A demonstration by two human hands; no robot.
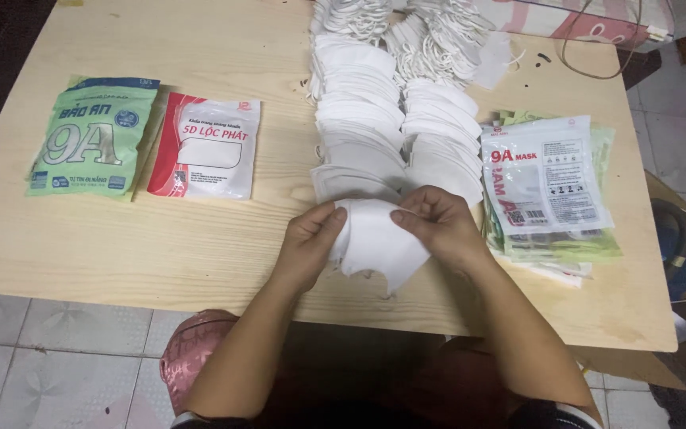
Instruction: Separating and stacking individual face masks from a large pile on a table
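Head view: we look down at a wooden table.
Hands: our left hand and right hand pinch one white mask at the near edge.
Mask: long side runs left to right.
Bags: flat green packet, red-and-white packet, far left, both shut.

From my seat, my left hand and right hand cover both side edges of the white mask, so I can't tell how many layers I grip. The far mask rows run past the top edge. The pink box far right is cropped. Under the front white packet, the stacked packets are mostly hidden.
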